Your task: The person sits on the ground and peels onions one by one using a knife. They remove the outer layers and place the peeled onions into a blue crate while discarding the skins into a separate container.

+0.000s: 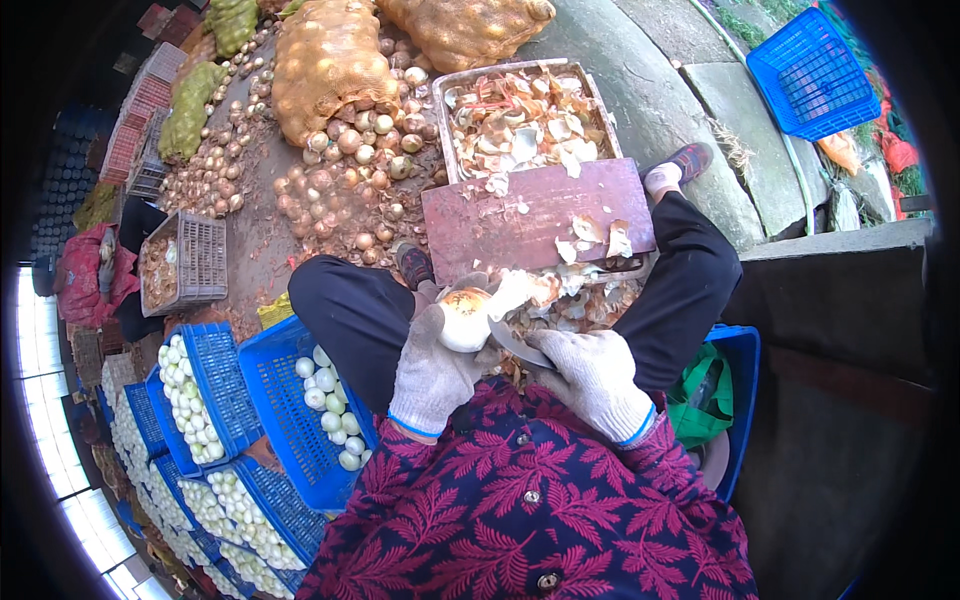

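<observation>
In a pale knitted glove, my left hand (439,371) grips a partly peeled onion (465,321) with a brown, dry end turned upward. My right hand (596,373), gloved the same way, holds a knife (517,345) whose curved blade lies against or close beside the onion. Loose white and brown onion skin (517,292) hangs between the onion and the board. Beyond my hands a reddish board (536,217) rests across a crate (442,124) heaped with onion skins. A few scraps lie on the board.
Unpeeled onions (330,202) spill from a mesh sack (322,67) at the far left. A blue crate (281,405) of peeled onions stands beside my left knee, with several filled crates behind. A blue bin (742,412) holds a green bag (701,397). Another person (86,274) sits at far left.
</observation>
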The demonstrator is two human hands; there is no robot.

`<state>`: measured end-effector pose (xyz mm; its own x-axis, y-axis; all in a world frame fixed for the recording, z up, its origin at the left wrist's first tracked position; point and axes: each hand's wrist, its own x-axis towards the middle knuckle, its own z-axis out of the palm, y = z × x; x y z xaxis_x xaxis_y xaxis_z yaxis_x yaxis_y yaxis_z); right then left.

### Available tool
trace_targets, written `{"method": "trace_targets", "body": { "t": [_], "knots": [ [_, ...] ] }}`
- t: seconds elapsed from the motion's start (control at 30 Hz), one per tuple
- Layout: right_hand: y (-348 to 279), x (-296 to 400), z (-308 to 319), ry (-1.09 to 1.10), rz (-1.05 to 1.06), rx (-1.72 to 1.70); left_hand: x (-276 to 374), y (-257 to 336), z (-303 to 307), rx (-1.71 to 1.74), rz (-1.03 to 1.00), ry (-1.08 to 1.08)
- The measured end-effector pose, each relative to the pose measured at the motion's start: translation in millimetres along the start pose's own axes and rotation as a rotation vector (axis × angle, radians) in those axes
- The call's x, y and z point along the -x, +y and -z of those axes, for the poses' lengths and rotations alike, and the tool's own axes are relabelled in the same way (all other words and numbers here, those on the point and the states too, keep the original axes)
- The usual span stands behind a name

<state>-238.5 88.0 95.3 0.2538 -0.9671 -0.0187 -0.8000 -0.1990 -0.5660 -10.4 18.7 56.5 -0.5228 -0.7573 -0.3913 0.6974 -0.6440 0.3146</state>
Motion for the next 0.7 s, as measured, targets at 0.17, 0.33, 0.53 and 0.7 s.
{"method": "trace_targets", "body": {
  "t": [0.17,0.33,0.53,0.7],
  "knots": [
    [0,0,-3,-0.054,-0.017,0.056,1,4,-17,-0.092,0.036,0.03],
    [-4,-1,-6,-0.044,-0.03,0.095,2,7,-18,-0.195,0.113,-0.058],
    [-28,-8,6,-0.276,-0.604,-1.038,-1,16,-14,-0.39,0.063,-0.032],
    [-22,-8,7,-0.401,-0.644,-1.21,-3,12,-4,-0.403,0.043,-0.018]
  ]
}}
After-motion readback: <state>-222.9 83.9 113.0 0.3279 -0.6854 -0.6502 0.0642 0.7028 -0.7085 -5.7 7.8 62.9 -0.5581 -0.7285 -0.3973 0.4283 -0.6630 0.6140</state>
